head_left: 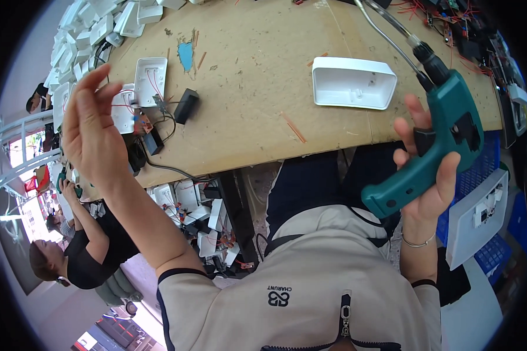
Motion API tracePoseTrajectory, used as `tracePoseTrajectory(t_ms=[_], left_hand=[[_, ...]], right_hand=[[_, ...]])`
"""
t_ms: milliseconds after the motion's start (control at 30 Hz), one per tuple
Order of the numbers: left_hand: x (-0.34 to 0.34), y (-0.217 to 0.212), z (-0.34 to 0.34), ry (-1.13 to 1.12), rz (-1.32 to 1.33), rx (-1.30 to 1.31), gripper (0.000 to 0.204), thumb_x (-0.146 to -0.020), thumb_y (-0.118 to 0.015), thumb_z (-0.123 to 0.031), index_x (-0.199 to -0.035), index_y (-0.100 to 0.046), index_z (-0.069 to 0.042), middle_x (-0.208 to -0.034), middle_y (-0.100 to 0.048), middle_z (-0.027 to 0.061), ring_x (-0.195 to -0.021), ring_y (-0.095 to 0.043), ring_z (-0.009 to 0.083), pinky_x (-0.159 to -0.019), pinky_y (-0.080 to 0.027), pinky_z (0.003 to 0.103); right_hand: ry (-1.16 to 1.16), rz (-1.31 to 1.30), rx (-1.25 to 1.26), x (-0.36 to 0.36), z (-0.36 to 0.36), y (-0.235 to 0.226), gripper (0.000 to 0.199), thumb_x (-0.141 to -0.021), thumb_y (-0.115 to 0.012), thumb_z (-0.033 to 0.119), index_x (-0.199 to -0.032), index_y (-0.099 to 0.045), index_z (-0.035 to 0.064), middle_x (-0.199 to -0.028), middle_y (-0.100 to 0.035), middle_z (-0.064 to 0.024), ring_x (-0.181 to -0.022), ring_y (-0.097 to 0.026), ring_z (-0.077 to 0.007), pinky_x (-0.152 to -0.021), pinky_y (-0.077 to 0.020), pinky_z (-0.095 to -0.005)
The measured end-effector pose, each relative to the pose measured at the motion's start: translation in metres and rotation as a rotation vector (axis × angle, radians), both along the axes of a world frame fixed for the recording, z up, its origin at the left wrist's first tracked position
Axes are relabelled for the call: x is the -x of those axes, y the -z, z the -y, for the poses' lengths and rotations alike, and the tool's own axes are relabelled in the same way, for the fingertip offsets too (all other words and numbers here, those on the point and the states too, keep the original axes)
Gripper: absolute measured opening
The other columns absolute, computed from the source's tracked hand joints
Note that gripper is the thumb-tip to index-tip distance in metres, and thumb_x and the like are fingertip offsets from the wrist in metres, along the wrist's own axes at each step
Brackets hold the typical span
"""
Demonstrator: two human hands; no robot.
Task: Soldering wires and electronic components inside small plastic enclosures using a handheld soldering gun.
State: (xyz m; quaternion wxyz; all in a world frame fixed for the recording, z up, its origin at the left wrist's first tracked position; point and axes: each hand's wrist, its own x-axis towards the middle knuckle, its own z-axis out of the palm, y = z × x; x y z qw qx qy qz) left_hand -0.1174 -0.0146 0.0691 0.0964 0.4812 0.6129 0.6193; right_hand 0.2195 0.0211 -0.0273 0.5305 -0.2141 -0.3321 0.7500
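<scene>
My right hand is wrapped around the grip of a teal soldering gun with a dark trigger. Its metal barrel and a thin curved tube point to the far side, over the table. My left hand is raised over the table's left part, fingers loosely stretched out, with nothing visible in them. Just right of that hand lie two open white plastic housings with red wires, a small brown circuit board and a black adapter block. An empty white box stands on the table, left of the gun.
White housings are heaped at the far left. Wired boards crowd the far right. Below the table edge sits a pile of assembled parts. A blue crate and white panel are at right. A co-worker sits at left.
</scene>
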Motion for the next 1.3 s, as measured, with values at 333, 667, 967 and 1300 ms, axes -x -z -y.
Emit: tracePoseTrajectory(t_ms=[333, 667, 967, 1300], left_hand=[[-0.142, 0.08, -0.015, 0.698, -0.61, -0.063, 0.026, -0.064, -0.067, -0.001, -0.089, -0.061, -0.003, -0.076, -0.052, 0.0049, -0.061, -0.049, 0.0157, -0.056, -0.042, 0.027], [-0.153, 0.11, -0.016, 0.499, -0.61, -0.075, 0.028, -0.056, -0.068, 0.003, -0.083, -0.06, -0.001, -0.076, -0.056, 0.0073, -0.06, -0.052, 0.0195, -0.05, -0.041, 0.027], [-0.156, 0.108, -0.008, 0.359, -0.831, -0.106, 0.032, -0.058, -0.062, -0.011, -0.088, -0.057, -0.003, -0.09, -0.051, 0.0045, -0.074, -0.052, 0.0171, -0.065, -0.034, 0.03], [-0.134, 0.1, 0.022, 0.37, -0.97, 0.057, 0.031, -0.052, -0.066, -0.017, -0.081, -0.058, -0.01, -0.096, -0.049, 0.0006, -0.081, -0.05, 0.0149, -0.068, -0.024, 0.032]], right_hand=[[0.111, -0.041, 0.096, 0.019, -0.006, 0.005, 0.06, -0.086, -0.047, 0.033, -0.131, -0.022, 0.0019, -0.129, -0.031, -0.0233, -0.117, -0.038, -0.0348, -0.08, -0.0483, -0.0329], [0.022, 0.147, 0.095, 0.014, -0.012, 0.0, 0.064, -0.086, -0.042, 0.04, -0.13, -0.022, -0.0026, -0.131, -0.03, -0.0214, -0.12, -0.032, -0.0361, -0.096, -0.0362, -0.0379], [0.003, 0.169, 0.054, 0.013, -0.013, 0.002, 0.065, -0.087, -0.041, 0.039, -0.13, -0.02, -0.0029, -0.132, -0.028, -0.0219, -0.121, -0.03, -0.0364, -0.096, -0.0363, -0.0385], [0.01, 0.179, 0.032, 0.014, -0.013, 0.001, 0.063, -0.087, -0.041, 0.037, -0.13, -0.021, -0.0048, -0.131, -0.028, -0.0226, -0.121, -0.029, -0.038, -0.094, -0.0386, -0.0388]])
